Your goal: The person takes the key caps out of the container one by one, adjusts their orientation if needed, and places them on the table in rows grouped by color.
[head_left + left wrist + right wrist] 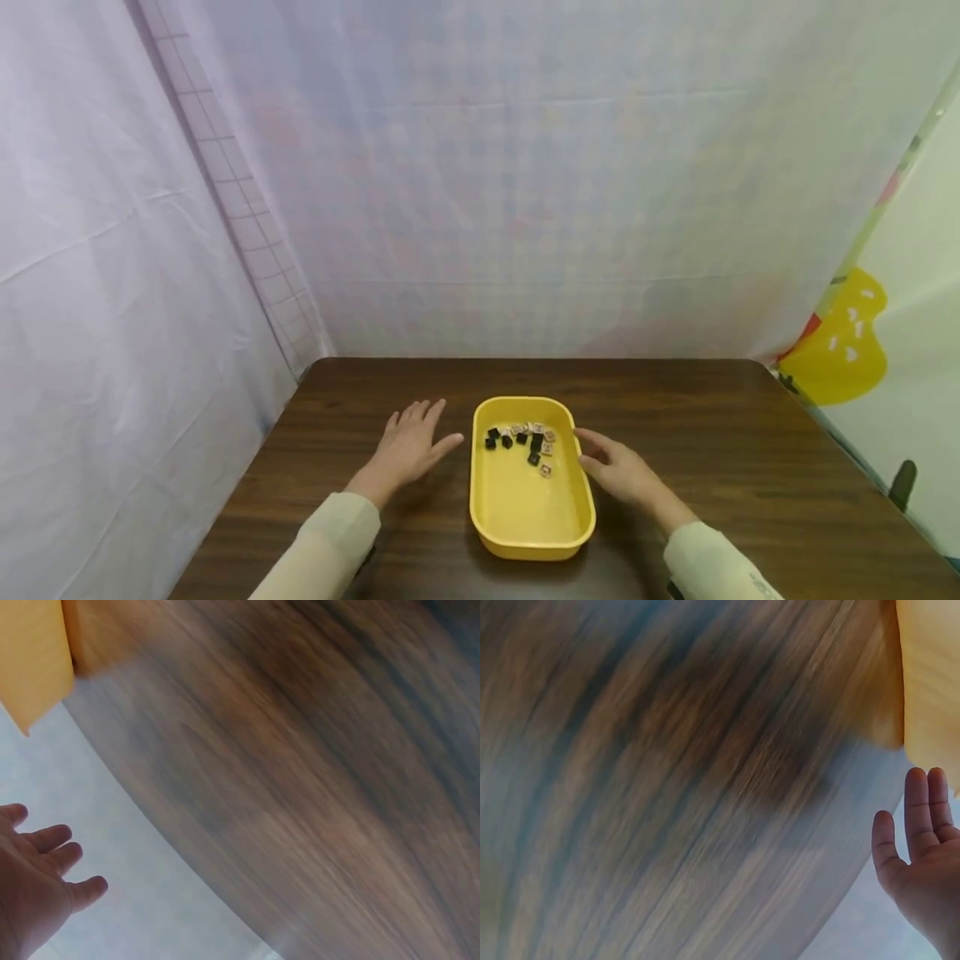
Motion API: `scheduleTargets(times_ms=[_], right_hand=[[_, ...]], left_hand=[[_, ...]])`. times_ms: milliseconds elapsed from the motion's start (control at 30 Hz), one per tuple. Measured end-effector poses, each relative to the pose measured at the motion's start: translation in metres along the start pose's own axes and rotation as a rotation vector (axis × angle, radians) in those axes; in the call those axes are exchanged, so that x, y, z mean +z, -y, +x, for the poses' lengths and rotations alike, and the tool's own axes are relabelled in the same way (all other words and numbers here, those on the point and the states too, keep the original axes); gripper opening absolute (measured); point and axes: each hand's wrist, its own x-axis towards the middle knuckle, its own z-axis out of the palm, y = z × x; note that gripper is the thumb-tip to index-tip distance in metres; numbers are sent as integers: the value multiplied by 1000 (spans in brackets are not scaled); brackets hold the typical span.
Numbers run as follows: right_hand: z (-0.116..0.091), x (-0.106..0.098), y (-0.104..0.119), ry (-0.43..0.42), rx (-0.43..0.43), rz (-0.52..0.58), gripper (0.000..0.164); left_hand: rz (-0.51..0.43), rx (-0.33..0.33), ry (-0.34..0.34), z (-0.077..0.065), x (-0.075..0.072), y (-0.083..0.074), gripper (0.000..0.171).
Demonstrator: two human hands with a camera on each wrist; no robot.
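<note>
A yellow plastic tray [525, 510] with rounded corners stands on the dark wooden table. In its far half lie several small black cubes [536, 444] and several pale cubes [546, 470] with marks on their faces. To the left of the tray, my left hand [408, 446] is held with fingers spread, apart from the tray wall. My right hand [622, 473] is at the tray's right side, fingertips right at the rim. The right wrist view shows straight fingers on this hand [926, 862] beside the yellow wall [934, 675]. Both hands are without anything in them.
The brown table [750, 467] extends to both sides, its back edge against a pale hanging curtain [525, 208]. Another white curtain [112, 292] hangs at the left. A yellow printed shape [840, 350] shows on the right-hand sheet.
</note>
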Motion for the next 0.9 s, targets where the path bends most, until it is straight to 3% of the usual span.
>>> scheduleTargets(times_ms=[400, 700, 900], right_hand=[[1, 4, 12, -33, 74, 199, 48], [0, 9, 13, -31, 128, 343, 56], [3, 9, 12, -29, 159, 381, 61]], left_hand=[[-101, 37, 9, 5, 2, -16, 72], [-122, 52, 38, 10, 7, -23, 76], [-151, 77, 29, 15, 9, -28, 74]])
